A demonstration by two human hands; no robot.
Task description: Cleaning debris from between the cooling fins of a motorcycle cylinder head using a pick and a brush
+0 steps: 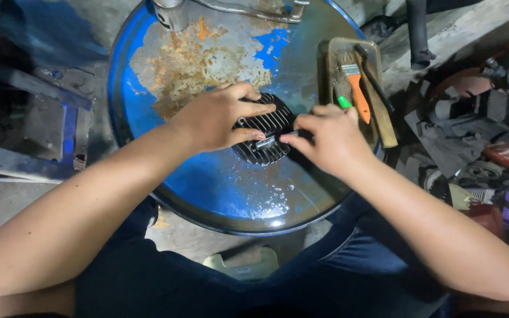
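Note:
A round, dark, finned metal part (pixel 264 147) lies on the top of a blue, rusty drum (pixel 219 188). My left hand (pixel 219 118) rests over the part's upper left side, fingers spread across its fins. My right hand (pixel 325 136) is at the part's right edge, fingers pinched on a small silvery piece (pixel 266 142) that sits on the fins. A green handle tip (pixel 344 102) pokes out just above my right hand; whether that hand holds it is unclear.
A shallow tray (pixel 378 59) at the drum's right edge holds an orange-handled brush (pixel 357 88) and a wooden-handled tool (pixel 379 112). A metal fitting (pixel 172 15) stands at the drum's far rim. Dark machine parts and scrap (pixel 478 147) crowd the floor on the right. A blue metal frame (pixel 66 135) is on the left.

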